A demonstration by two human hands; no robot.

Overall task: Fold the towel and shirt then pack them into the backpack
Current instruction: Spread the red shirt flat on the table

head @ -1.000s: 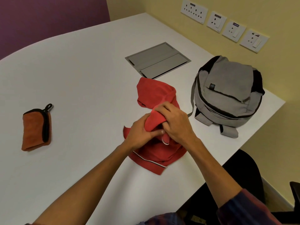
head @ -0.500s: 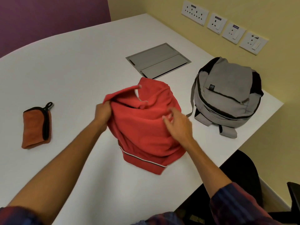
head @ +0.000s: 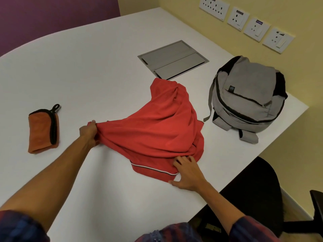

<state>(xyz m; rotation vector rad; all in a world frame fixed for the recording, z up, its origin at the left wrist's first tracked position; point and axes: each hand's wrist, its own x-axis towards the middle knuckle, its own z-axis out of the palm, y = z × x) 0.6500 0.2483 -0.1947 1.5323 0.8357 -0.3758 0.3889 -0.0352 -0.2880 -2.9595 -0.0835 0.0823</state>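
Near the table's front edge the red shirt (head: pixel 157 133) lies half spread and rumpled on the white table (head: pixel 87 67). It looks soft, light and floppy, so it should be held by its seams or corners, not mid-cloth. The left hand (head: pixel 89 132) grips a bunched edge, pulling it out leftward; the right hand (head: pixel 187 173) rests with fingers spread on the striped hem. Well to the left sits the folded orange towel (head: pixel 42 130). The grey backpack (head: pixel 244 98) lies zipped to the right, just beside the shirt

Soft red cloth shirt (head: pixel 157 130) (faintly nubby) on a smooth matt white table (head: pixel 87 67); grey fabric backpack (head: pixel 248 96).
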